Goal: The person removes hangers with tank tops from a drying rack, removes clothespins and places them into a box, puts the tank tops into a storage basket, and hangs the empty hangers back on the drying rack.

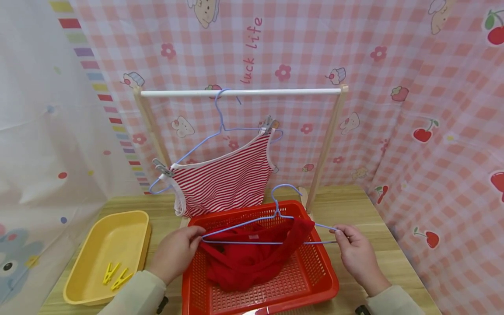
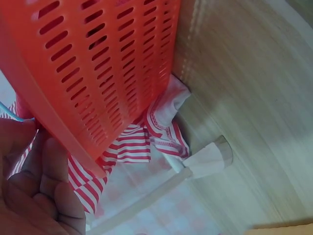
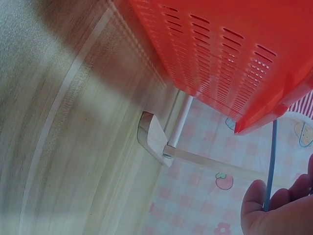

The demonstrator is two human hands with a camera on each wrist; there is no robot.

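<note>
A blue wire hanger is held level over the red basket, its hook pointing up. My left hand pinches its left end, where a strap of a red garment also meets the fingertips. At the other end, my right hand pinches the hanger between thumb and fingers. The garment's right strap loops over the hanger's right arm, and its crumpled body hangs down in the basket. In the right wrist view, the hanger wire runs into the right hand's fingers.
Behind the basket, a red-striped top hangs tilted on another blue hanger from a white rail, with grey clothespins at its shoulders. A yellow tray with yellow clothespins stands at left. Wooden posts support the rail.
</note>
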